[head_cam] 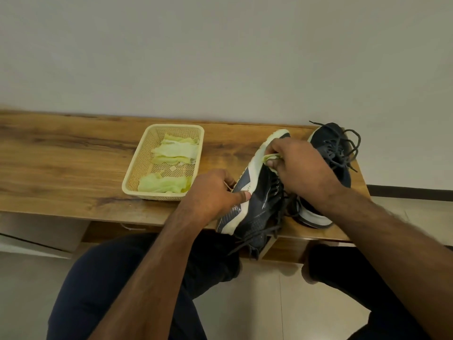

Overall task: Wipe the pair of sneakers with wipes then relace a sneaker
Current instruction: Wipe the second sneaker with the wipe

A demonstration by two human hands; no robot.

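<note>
Right of the basket [137, 168], the left hand [210, 192] grips the tilted sneaker [257, 200] by its sole edge; the right hand [301, 168] pinches a wipe [270, 157] (pale green) against the sole, second sneaker [335, 153] just beyond

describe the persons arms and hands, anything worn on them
Both forearms are bare up to the frame edge: no sleeves, watch, rings or gloves visible on the left hand or right hand. Fine hair shows on the forearms. Dark navy trousers cover the legs.
</note>
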